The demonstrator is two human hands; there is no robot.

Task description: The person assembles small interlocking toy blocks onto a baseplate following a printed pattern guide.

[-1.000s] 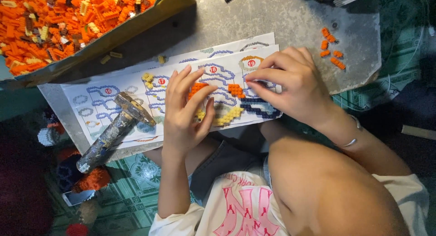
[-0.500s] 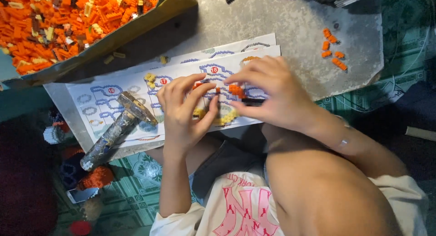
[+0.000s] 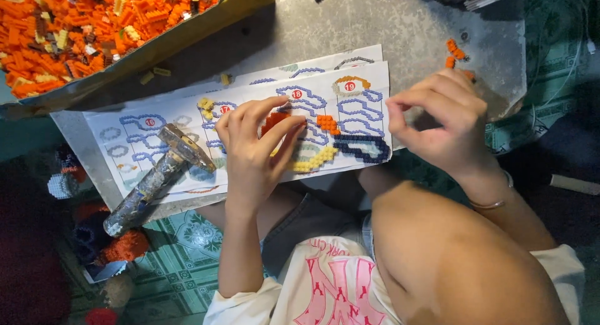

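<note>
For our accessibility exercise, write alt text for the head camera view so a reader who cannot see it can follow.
Seen from above, a person's left hand presses small orange bricks onto a printed instruction sheet on a grey board, while the right hand hovers pinched beside it. A worn hammer lies on the sheet, and a cardboard tray of loose orange bricks sits behind.

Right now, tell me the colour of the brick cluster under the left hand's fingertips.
Orange, best seen in the head view: the brick cluster under the left hand.
</note>
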